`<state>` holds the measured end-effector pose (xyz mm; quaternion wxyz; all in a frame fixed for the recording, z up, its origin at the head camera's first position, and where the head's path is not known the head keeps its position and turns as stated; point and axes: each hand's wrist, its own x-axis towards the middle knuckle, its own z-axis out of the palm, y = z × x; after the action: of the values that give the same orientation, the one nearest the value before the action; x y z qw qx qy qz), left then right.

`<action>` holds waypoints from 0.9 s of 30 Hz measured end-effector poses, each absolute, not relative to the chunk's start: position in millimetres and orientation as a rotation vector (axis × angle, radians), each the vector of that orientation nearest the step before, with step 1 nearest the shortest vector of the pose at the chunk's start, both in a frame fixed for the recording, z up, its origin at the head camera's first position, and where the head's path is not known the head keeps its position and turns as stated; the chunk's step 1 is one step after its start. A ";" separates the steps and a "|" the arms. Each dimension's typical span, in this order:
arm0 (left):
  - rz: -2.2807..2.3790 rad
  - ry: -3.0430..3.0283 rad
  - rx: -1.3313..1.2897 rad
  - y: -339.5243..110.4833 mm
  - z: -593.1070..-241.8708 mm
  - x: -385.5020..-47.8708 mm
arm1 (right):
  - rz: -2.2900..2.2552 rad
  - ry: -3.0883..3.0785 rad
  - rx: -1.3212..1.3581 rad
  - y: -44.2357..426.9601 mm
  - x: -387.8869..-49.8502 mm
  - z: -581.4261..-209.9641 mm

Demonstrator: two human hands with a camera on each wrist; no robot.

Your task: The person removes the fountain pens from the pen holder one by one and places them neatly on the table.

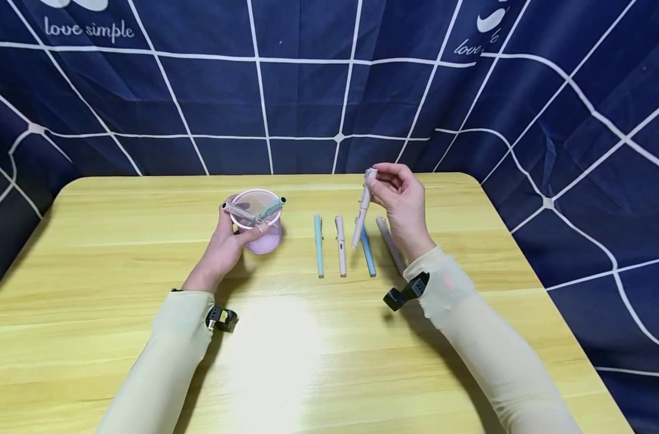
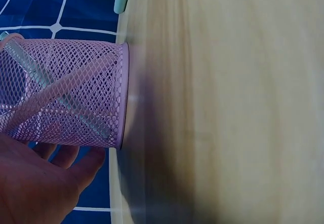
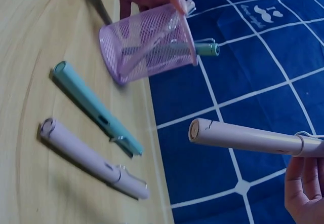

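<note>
A pink mesh cup (image 1: 265,241) stands on the table with a light pen (image 1: 240,212) and a green pen (image 1: 271,208) leaning inside it. My left hand (image 1: 221,250) grips the cup, fingers around its side and thumb near the rim. To the right, my right hand (image 1: 402,202) pinches a pale pink pen (image 1: 364,208) near its upper end, holding it tilted above the table. Below and around it lie a teal pen (image 1: 318,247), a light purple pen (image 1: 341,246), a blue pen (image 1: 368,253) and another purple pen (image 1: 389,242) beside my right wrist.
The wooden table (image 1: 118,337) ends at a back edge in front of a dark blue curtain (image 1: 302,96) with white lines, which also hangs along the right side. A small black camera is strapped to each wrist.
</note>
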<state>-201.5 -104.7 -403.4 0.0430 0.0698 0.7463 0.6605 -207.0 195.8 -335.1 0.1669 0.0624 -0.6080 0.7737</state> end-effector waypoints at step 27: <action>1.974 2.321 0.195 -106.8 -403.4 -201.0 | 2.183 -1.878 0.009 250.4 -205.3 -344.9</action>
<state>-201.0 -106.8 -403.4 0.0442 0.0637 0.7594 0.6460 -205.3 250.4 -344.9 0.1305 0.0031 -0.6465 0.7517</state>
